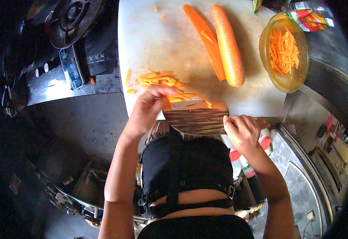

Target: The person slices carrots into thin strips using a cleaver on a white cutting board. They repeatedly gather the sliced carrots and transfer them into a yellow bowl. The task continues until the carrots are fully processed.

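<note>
My right hand [243,131] is closed around the handle of a broad-bladed cleaver [196,119], at the near edge of a white cutting board [150,38]. My left hand [154,103], a little blurred, is at the blade's left end, by some carrot strips; whether its fingers hold a piece cannot be told. Cut carrot strips [159,80] lie in a loose pile just beyond the blade, a few of them against it. Farther up the board, a whole peeled carrot [227,47] rests beside a carrot piece with a flat cut face [205,41], a thin slice on top of it.
An amber glass bowl [304,59] of carrot strips [284,52] stands at the board's right edge, near a colourful packet [308,20]. On the left are a gas burner [72,13] and a phone [71,68]. Red-lidded containers [235,155] are below at right.
</note>
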A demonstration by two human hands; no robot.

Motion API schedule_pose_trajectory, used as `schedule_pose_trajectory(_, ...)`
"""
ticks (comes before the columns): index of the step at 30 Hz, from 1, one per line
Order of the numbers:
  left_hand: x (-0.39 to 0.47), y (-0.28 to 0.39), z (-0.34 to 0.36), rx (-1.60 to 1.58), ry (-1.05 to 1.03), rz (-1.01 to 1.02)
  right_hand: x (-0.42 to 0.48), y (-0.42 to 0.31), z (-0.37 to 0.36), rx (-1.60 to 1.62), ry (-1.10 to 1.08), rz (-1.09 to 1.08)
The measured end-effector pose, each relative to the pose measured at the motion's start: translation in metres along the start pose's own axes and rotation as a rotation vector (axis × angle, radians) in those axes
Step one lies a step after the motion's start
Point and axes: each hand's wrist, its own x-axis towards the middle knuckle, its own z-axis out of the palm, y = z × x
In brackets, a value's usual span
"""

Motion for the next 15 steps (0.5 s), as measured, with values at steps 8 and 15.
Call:
schedule_pose_trajectory(8,0.032,-0.002,0.032,0.959,-0.292,0.216,0.018,-0.002,-0.012,-0.080,-0.068,-0.252)
schedule_pose_trajectory(15,-0.012,-0.005,-0.017,0.113,0.403,-0.033,-0.010,0.000,-0.014,-0.033,-0.149,0.096)
